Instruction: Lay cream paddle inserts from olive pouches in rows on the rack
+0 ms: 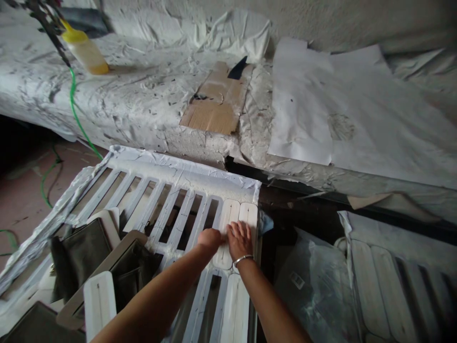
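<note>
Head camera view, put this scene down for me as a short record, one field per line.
Left grip: left hand, curled beside the left pale panel; whether it holds anything is hidden
Right grip: right hand, fingers spread over the pale panels; metal bangle at the wrist
Support: slatted rack
Rack's left part: dark pieces among pale ones
Bench: white-covered, with cardboard and a yellow-capped bottle
Hose: green hose, along the bench front
Right of rack: clear plastic
</note>
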### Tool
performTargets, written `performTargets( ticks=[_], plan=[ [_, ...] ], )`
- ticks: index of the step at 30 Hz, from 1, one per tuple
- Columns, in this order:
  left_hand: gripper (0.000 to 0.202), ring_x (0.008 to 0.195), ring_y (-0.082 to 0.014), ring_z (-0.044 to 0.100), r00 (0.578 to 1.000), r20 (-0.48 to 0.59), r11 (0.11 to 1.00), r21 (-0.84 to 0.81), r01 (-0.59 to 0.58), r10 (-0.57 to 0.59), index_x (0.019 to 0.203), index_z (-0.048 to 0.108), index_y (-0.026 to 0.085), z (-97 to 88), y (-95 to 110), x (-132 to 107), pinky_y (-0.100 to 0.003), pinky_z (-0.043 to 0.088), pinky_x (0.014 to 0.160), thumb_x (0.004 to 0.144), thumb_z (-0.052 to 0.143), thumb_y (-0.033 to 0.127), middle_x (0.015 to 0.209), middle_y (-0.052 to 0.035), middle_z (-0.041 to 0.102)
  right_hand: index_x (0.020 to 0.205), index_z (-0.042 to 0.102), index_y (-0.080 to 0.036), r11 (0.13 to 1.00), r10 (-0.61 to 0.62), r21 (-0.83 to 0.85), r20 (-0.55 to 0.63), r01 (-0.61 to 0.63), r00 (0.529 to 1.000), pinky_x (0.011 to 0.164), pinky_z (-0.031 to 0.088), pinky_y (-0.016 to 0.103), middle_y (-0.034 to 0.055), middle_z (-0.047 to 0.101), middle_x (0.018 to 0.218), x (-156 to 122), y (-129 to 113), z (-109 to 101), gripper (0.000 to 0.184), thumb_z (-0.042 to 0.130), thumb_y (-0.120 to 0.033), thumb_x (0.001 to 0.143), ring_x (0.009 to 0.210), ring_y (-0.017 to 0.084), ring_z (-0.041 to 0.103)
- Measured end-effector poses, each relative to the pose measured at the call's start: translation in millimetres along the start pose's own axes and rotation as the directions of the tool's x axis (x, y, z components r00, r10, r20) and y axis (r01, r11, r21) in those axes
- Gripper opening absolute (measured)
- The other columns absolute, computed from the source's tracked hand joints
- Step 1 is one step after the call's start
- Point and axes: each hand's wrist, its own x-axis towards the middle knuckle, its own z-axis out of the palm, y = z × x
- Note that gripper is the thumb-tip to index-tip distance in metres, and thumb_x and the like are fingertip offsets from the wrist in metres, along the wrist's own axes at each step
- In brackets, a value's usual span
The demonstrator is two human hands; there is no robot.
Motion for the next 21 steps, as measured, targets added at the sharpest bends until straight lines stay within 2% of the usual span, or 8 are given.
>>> performTargets(
  ticks=[3,6,9,11,12,14,16,21],
  plan=[
    [0.028,0.095,-0.033,0.061,0.999,-0.024,0.999,0.035,-0.03,0.031,0.092,0.069,0.008,-4.1,3.6,-18.8,-0.04,0.049,0.078,0.079,0.062,0.032,0.096,-0.0214,0.064,0.122,0.057,-0.021,1.0,0.008,-0.027,-0.02,-0.009,1.0,0.109,0.021,0.049,0.0041,0.052,0.132,-4.7,-1.2,5.0,0.038,0.037,-0.015,0.09,0.129,0.028,0.036],
    [0.03,0.09,-0.026,0.062,0.995,-0.08,0.998,0.006,-0.057,0.057,0.091,0.068,0.015,-10.9,-27.6,-51.1,-0.032,0.049,0.075,0.078,0.062,0.041,0.092,-0.0116,0.066,0.122,0.057,-0.02,0.999,0.008,-0.046,-0.04,-0.01,0.999,0.108,0.024,0.049,0.0057,0.053,0.132,-6.2,-3.0,3.1,0.04,0.04,-0.01,0.087,0.129,0.029,0.036],
    [0.029,0.096,-0.0166,0.058,0.957,-0.291,0.999,-0.041,-0.011,-0.001,0.107,0.06,0.018,-24.6,-108.2,-95.6,-0.025,0.044,0.084,0.09,0.044,0.036,0.108,-0.0062,0.06,0.114,0.063,-0.022,1.0,0.008,-0.013,-0.071,-0.009,0.997,0.108,0.025,0.05,0.0066,0.055,0.129,-15.1,-8.3,-1.1,0.037,0.049,-0.009,0.082,0.128,0.03,0.039],
    [0.036,0.108,-0.0193,0.05,0.8,-0.583,0.99,-0.09,0.107,-0.139,0.117,0.054,0.018,-36.1,-177.7,-124.3,-0.028,0.037,0.095,0.085,0.053,0.033,0.117,-0.0073,0.054,0.111,0.064,-0.02,0.998,0.001,0.068,-0.09,0.005,0.996,0.107,0.027,0.05,0.0086,0.055,0.127,-28.5,-19.8,-3.8,0.034,0.055,-0.012,0.078,0.125,0.03,0.041],
    [0.042,0.109,-0.021,0.05,0.769,-0.599,0.975,-0.121,0.186,-0.221,0.119,0.052,0.015,-41.2,-211.2,-136.5,-0.029,0.037,0.094,0.082,0.057,0.033,0.118,-0.0093,0.053,0.111,0.063,-0.018,0.99,-0.008,0.136,-0.089,0.02,0.996,0.106,0.031,0.047,0.0105,0.056,0.125,-37.1,-30.0,-4.8,0.034,0.055,-0.014,0.078,0.122,0.029,0.044],
    [0.036,0.092,-0.02,0.056,0.834,-0.429,0.938,-0.172,0.301,-0.347,0.108,0.057,0.013,-46.8,-264.8,-156.3,-0.026,0.041,0.078,0.079,0.057,0.036,0.102,-0.0094,0.059,0.113,0.06,-0.011,0.947,-0.024,0.318,-0.049,0.038,0.999,0.099,0.041,0.037,0.0138,0.059,0.116,-57.0,-61.3,-6.1,0.033,0.05,-0.018,0.082,0.112,0.023,0.052],
    [0.025,0.076,-0.0174,0.057,0.869,-0.347,0.935,-0.17,0.311,-0.353,0.087,0.06,0.014,-43.3,-293.3,-173.0,-0.025,0.039,0.067,0.08,0.054,0.038,0.083,-0.0053,0.061,0.11,0.059,-0.01,0.864,-0.048,0.503,0.054,0.015,0.997,0.088,0.048,0.029,0.0131,0.061,0.106,-77.8,-106.5,-6.3,0.03,0.043,-0.02,0.087,0.099,0.018,0.059],
    [0.029,0.069,-0.0155,0.056,0.909,-0.273,0.93,-0.283,0.237,-0.314,0.079,0.056,0.017,3.5,-287.4,-208.7,-0.025,0.04,0.065,0.081,0.048,0.044,0.08,-0.0035,0.059,0.114,0.053,-0.01,0.802,-0.165,0.586,0.402,-0.115,0.901,0.082,0.051,0.036,0.0144,0.059,0.111,-111.4,-228.2,-2.9,0.042,0.06,-0.026,0.076,0.099,0.025,0.06]
  ],
)
